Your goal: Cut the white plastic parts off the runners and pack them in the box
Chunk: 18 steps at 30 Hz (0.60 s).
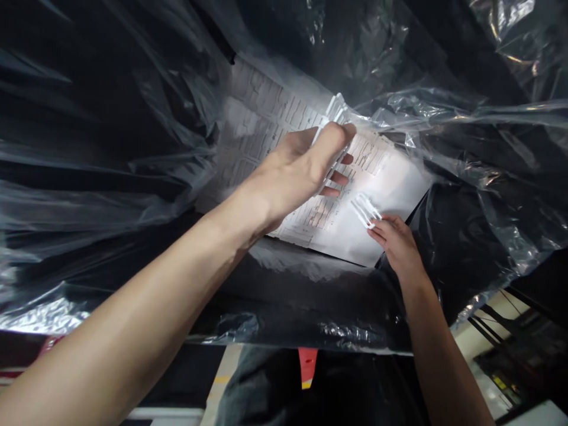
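Note:
My left hand is over the middle of a pale sheet, its fingers wrapped round a white slotted plastic piece. The top end of that piece sticks out past my thumb; my hand hides most of the rest. Lower and to the right, my right hand pinches another white slotted piece by its near end, just above the sheet. Rows of thin pale parts lie across the sheet. They look similar to the held pieces, but their exact shape is hard to make out.
Clear plastic film hangs in folds over the dark walls of a deep container around the sheet. Its near edge runs in front of my body. Below it a red tag-like thing shows against dark clothing. Dim equipment stands at lower right.

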Available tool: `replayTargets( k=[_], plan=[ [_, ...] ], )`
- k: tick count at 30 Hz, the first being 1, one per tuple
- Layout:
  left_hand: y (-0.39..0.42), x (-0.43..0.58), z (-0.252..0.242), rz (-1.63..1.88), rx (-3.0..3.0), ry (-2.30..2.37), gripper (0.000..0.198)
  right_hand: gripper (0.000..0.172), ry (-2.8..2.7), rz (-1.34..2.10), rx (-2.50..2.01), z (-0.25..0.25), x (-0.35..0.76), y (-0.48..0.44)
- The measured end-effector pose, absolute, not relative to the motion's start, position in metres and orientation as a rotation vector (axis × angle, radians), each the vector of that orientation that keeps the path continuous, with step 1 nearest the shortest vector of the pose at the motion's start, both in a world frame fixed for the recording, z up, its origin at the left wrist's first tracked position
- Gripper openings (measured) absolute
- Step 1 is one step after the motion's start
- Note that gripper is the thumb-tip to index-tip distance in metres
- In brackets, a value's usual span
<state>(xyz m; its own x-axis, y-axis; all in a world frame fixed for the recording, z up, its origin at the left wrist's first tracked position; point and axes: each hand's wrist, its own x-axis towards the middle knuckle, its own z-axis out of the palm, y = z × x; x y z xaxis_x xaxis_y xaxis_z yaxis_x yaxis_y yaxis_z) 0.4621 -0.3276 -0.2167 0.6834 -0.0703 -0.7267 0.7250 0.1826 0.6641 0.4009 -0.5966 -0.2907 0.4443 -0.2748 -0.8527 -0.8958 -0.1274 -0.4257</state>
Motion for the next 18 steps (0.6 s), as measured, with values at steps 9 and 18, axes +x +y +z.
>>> replayTargets(
  k=[9,18],
  plan=[
    [-0.336,0.465,-0.213,-0.551,1.051,0.726,0.024,0.033,1.124,0.563,-1.432,-0.328,0.381,-0.563],
    [-0.334,0.462,-0.216,-0.603,1.032,0.727,0.023,0.029,1.070,0.485,-1.480,-0.327,0.390,-0.556]
  ],
)
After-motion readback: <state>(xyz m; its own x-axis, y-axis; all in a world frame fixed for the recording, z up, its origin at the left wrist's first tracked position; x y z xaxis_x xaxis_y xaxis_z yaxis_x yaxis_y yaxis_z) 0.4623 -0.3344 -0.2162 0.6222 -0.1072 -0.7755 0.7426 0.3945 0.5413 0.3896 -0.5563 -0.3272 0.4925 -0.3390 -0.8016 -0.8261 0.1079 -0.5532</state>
